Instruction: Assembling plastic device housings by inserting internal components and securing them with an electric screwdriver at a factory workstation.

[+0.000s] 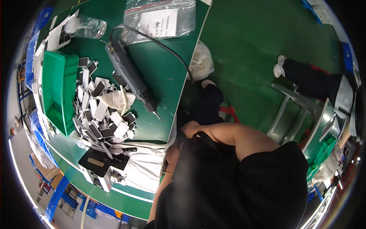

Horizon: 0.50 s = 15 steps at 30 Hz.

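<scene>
My right hand (pixel 190 128) is low beside the table edge, over my dark clothing. Its fingers curl out of sight, so I cannot make out whether it holds anything. Close by, my left hand (pixel 173 153) is partly covered by dark cloth, with its fingers hidden. On the green table (pixel 167 82) lies a black electric screwdriver (pixel 129 72), its bit toward me and its cord running over the edge. To its left is a heap of small flat white and black rectangular parts (pixel 100 110). A crumpled off-white cloth piece (pixel 118 100) rests on that heap.
A green plastic bin (pixel 57 91) stands left of the heap. Beyond are a clear bottle (pixel 85 28) and a zip bag with a paper label (pixel 160 23). A black-topped device (pixel 105 162) and white cloth (pixel 143 168) lie nearer. A stool (pixel 293 97) and another person (pixel 312 76) are right.
</scene>
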### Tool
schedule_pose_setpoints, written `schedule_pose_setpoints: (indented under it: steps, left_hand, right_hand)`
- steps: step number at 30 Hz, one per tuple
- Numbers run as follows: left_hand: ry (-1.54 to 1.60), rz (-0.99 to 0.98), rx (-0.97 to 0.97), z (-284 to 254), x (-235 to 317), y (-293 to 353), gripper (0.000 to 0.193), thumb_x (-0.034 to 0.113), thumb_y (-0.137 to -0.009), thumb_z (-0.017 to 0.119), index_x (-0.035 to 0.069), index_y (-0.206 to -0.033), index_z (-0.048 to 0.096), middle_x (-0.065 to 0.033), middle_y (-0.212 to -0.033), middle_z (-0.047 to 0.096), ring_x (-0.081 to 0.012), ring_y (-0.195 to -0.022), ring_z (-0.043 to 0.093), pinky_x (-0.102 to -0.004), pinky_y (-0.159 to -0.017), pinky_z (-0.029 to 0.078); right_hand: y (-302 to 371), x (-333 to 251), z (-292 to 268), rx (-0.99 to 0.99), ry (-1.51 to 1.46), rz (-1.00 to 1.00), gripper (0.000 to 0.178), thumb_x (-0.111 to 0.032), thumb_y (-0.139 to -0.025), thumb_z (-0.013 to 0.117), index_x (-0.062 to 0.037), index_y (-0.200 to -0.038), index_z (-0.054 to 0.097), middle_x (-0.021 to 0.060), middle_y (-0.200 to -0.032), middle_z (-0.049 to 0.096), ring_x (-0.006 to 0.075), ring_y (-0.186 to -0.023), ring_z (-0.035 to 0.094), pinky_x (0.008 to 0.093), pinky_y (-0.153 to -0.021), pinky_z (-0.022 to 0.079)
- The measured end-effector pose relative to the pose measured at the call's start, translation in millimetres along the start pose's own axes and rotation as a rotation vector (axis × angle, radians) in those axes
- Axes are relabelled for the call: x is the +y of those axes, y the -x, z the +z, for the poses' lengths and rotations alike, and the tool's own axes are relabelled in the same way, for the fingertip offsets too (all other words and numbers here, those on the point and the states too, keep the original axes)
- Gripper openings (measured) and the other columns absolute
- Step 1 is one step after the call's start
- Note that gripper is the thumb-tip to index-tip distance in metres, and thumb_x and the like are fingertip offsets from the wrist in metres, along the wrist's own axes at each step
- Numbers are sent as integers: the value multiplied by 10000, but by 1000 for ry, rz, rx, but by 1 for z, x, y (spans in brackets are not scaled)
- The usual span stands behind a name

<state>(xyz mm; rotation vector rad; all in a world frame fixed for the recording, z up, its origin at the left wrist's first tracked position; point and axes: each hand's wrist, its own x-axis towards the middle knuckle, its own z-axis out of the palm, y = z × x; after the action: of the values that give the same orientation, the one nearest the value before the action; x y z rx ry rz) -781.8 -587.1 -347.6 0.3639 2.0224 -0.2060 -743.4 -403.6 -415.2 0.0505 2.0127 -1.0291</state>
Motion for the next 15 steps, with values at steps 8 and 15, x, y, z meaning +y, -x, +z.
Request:
schedule_pose_setpoints:
  steps: [8, 15]
  left_hand:
    - [37, 147, 369, 19, -37, -68, 401, 404, -909, 556, 126, -1193, 606, -227, -1151, 642, -428, -1043, 612, -514, -861, 503]
    - [76, 428, 860, 43, -46, -108, 407, 383, -919, 526, 63, -1147, 633, -239, -1142, 641, -434, -1051, 597, -509, -879, 480]
  right_hand:
    - [-52, -2, 34, 150, 124, 87, 161, -150, -758, 654, -36, -854, 715, 155, -843, 691, 349, -759, 667, 459, -639, 522]
    - [-41, 11, 38, 213, 252, -21, 168, -148, -764, 621, -32, -838, 717, 158, -860, 701, 349, -800, 681, 458, -683, 539]
